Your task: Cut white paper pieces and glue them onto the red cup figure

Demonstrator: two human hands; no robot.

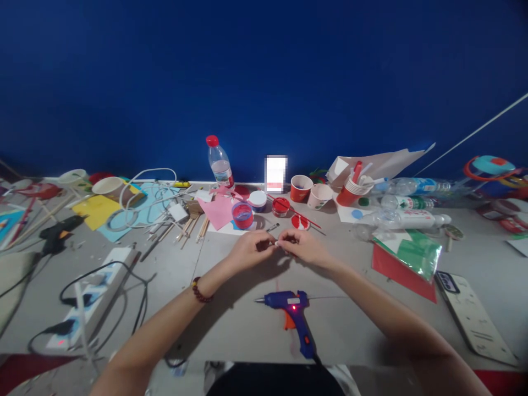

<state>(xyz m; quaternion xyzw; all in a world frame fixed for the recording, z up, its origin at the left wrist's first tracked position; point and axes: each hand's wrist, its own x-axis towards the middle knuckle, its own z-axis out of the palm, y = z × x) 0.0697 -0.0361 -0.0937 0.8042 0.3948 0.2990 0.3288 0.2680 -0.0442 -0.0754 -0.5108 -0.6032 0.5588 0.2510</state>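
My left hand [256, 248] and my right hand [304, 247] meet above the middle of the table. The fingers of both are pinched together around a tiny whitish piece [276, 243], mostly hidden and too small to name. A beaded bracelet [201, 290] circles my left wrist. Closer to me lies a blue glue gun [295, 308] on its side, its nozzle pointing left and a red light glowing. Just beyond my fingers are a red-painted lid [301, 221], a jar of red paint [281, 205] and a red paintbrush [303, 215].
A power strip [97, 294] with plugs and looping cables lies at left, near a black glue gun [60, 234]. A water bottle [220, 162] and paper cups [301, 188] stand along the blue wall. Several plastic bottles [412, 219], green sheets [412, 253] and a phone [476, 319] lie at right.
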